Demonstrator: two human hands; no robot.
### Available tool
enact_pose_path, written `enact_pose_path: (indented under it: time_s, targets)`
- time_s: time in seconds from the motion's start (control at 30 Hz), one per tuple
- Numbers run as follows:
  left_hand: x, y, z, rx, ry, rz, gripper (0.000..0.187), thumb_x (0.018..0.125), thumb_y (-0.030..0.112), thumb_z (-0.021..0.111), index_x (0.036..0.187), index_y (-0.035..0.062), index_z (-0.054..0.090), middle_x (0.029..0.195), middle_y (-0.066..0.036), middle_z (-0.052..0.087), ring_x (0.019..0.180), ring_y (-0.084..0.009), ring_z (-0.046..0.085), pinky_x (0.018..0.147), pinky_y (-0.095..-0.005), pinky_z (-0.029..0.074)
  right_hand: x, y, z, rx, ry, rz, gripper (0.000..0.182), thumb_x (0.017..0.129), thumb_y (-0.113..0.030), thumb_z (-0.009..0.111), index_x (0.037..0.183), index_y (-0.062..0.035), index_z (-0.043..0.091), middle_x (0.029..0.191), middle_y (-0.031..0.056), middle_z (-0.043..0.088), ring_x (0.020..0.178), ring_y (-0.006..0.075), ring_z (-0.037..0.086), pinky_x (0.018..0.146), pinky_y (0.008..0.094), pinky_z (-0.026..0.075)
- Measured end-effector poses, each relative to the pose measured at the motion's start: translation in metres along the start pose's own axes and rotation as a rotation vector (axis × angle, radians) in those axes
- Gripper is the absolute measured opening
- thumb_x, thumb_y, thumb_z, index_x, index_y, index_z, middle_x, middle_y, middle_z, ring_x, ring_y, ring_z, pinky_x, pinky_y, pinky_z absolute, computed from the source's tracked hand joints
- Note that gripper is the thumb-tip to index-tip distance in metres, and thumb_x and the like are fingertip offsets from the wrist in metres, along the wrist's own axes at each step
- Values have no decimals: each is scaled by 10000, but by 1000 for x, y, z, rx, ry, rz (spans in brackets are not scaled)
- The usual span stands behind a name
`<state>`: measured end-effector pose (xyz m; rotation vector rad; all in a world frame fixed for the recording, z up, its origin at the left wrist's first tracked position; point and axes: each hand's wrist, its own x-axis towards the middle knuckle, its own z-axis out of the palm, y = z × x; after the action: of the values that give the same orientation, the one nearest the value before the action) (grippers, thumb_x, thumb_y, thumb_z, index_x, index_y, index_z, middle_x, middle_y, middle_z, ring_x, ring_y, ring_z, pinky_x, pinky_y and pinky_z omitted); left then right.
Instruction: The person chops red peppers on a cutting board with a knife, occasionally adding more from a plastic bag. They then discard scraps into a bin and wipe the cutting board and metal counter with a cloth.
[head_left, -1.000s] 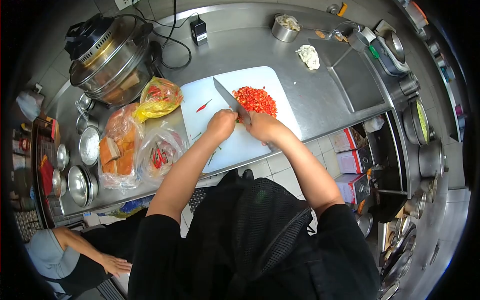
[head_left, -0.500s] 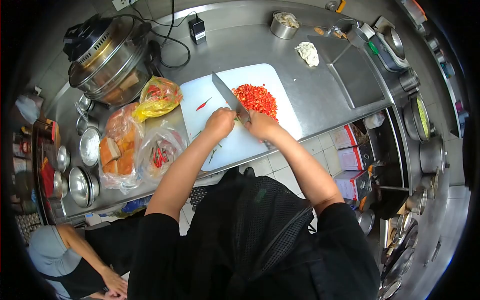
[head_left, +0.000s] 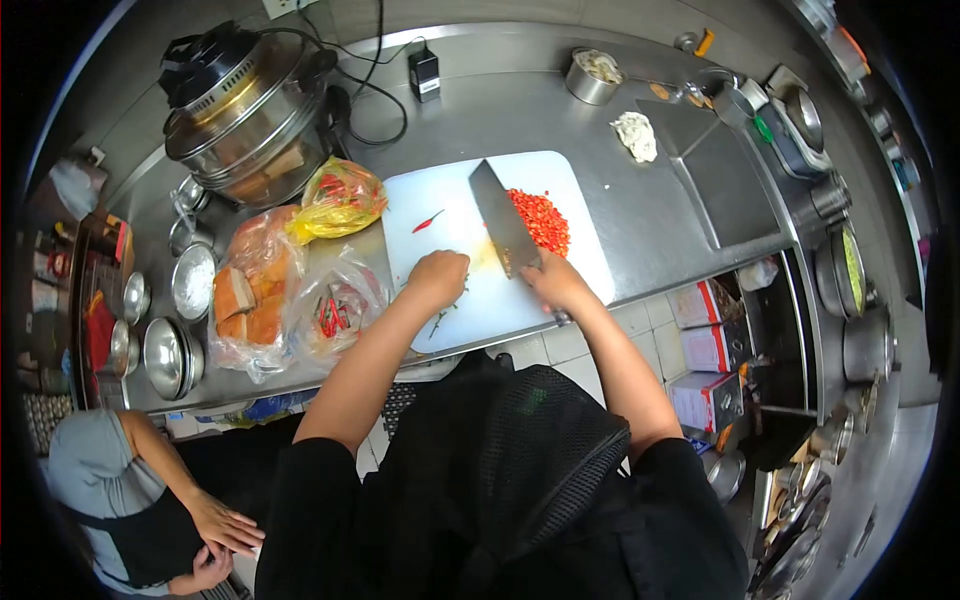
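Observation:
My right hand point(head_left: 560, 284) grips a cleaver point(head_left: 502, 218) by the handle end, its broad blade slanting up and left over the white cutting board point(head_left: 580, 200). Right of the blade lies a heap of chopped red chilies point(head_left: 542, 222), partly covered by it. My left hand point(head_left: 438, 280) rests closed on the board's left half, apart from the blade; whatever its fingers hold is hidden. Green stem pieces point(head_left: 438, 322) lie just below that hand. One whole red chili point(head_left: 428, 221) lies above it.
Left of the board are a yellow bag of chilies point(head_left: 342, 200), a clear bag with chilies point(head_left: 335, 313), bagged bread point(head_left: 262, 315) and metal bowls point(head_left: 164, 358). A steel pot point(head_left: 594, 78) and white cloth point(head_left: 635, 137) stand near the sink point(head_left: 728, 190). A co-worker's hands point(head_left: 222, 530) show lower left.
The cleaver has moved right, away from my left hand and against the chopped chilies, showing more of its flat side. My left hand stays closed. The whole view has shifted slightly.

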<state>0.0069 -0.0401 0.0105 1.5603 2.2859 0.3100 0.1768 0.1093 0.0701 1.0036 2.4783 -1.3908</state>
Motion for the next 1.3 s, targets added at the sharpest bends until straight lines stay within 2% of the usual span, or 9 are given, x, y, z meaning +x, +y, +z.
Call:
enact_pose_path:
  time_s: [0.07,0.13,0.27,0.43,0.5,0.6,0.73,1.13,1.3]
  targets:
    - [-15,-5,-22,-29,-38,-60,141,839,110,555,897,24,650,942,-199,669,927,-364,644,818,-474,510,2,2,1,33,-7,62,478,900,-237,564,1295,15,468,647,121,596,449,209,574,481,360,479]
    - [-15,-9,-39,-71,75,-264,119,841,122,582,891,34,645,952,-192,666,939,-357,637,815,-476,508,4,1,5,11,-16,65,467,900,-230,554,1287,19,474,651,126,600,451,212,577,484,362,483]
    - [11,-35,-34,-14,409,-264,118,838,133,616,886,27,637,950,-172,660,944,-347,625,814,-457,500,3,-5,3,-61,-2,79,428,904,-201,525,1258,36,486,738,171,638,469,236,602,511,377,507]
    - [27,-42,-17,22,301,-190,132,833,126,603,941,76,659,953,-131,653,995,-323,602,824,-438,490,1,-2,5,-70,15,32,403,908,-183,514,1234,51,491,809,218,672,499,266,629,547,398,527]
    - [24,-44,-13,-40,235,17,149,840,121,582,962,88,662,963,-129,651,1013,-322,592,841,-428,487,2,-5,4,-120,-11,18,386,906,-171,508,1225,47,501,774,209,669,508,276,631,565,405,529]
    - [17,-40,-10,-168,410,-57,139,838,123,608,958,71,655,964,-140,649,1003,-329,595,853,-425,485,3,-7,5,-166,-31,3,367,906,-166,494,1211,37,516,746,201,667,529,283,638,588,415,529]
    - [14,-25,-14,-203,272,-186,139,829,129,645,951,62,647,970,-144,650,987,-333,601,860,-423,486,2,-16,4,-248,-41,20,355,901,-162,484,1190,40,524,727,202,663,549,287,646,601,425,527]
    - [40,-11,2,-122,178,82,43,784,66,598,816,48,621,897,-153,636,925,-346,602,810,-447,486,9,-52,-22,-318,-196,28,313,907,-176,519,1108,65,512,737,206,651,513,272,633,498,407,511]
    - [43,-3,3,-110,189,132,59,805,62,552,794,43,607,875,-160,643,883,-355,617,766,-456,496,26,-24,10,-327,-40,-69,321,876,-145,489,1117,59,544,805,231,677,571,288,668,574,409,538]
